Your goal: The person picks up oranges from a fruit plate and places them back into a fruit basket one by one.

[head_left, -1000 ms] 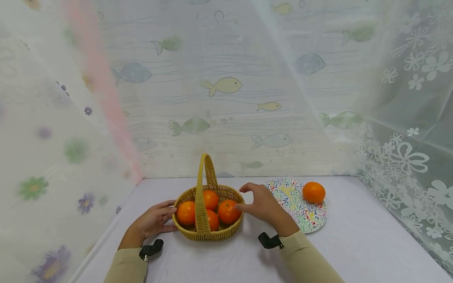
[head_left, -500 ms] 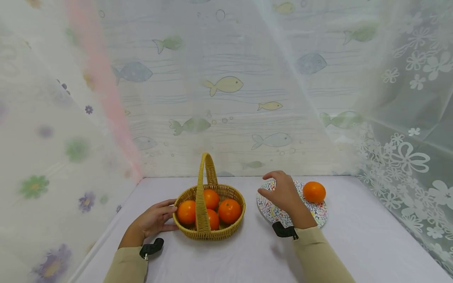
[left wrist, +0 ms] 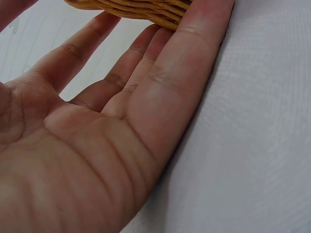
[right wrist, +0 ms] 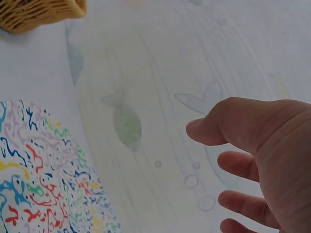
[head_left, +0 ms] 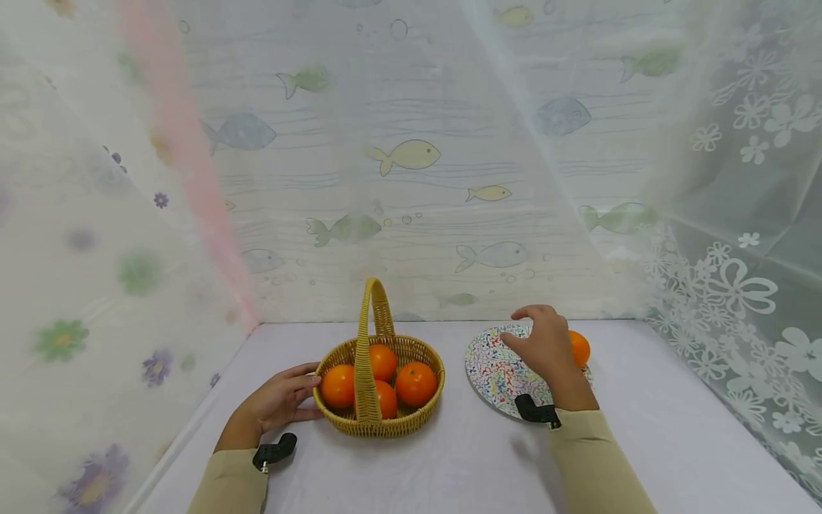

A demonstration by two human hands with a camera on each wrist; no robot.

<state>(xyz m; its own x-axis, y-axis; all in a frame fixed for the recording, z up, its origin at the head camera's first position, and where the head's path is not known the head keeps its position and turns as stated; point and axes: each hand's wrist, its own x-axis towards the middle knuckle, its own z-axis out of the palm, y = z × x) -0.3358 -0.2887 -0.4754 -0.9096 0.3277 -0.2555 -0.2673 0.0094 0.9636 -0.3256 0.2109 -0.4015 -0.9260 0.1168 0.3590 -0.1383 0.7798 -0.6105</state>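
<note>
A yellow wicker basket (head_left: 401,428) with a tall arched handle stands left of the middle of the table in the head view. Several oranges (head_left: 416,384) lie inside it. My left hand (head_left: 277,400) touches the basket's left side with its fingers extended; in the left wrist view they reach to the woven wall (left wrist: 141,12). Over a round, colourfully patterned plate (head_left: 491,378) hovers my right hand (head_left: 546,346), thumb and fingers apart and nothing between them. Partly hidden behind that hand, a single orange (head_left: 581,349) sits at the plate's right side.
A white cloth covers the table (head_left: 417,478). Behind it hangs a pale curtain (head_left: 411,214) printed with fish, and sheer flowered curtains (head_left: 738,285) close in both sides. A black wrist camera (head_left: 276,450) is worn on each wrist.
My right hand has moved right, from the basket's right rim to above the plate, and now partly covers the lone orange. The left hand and the basket have stayed put.
</note>
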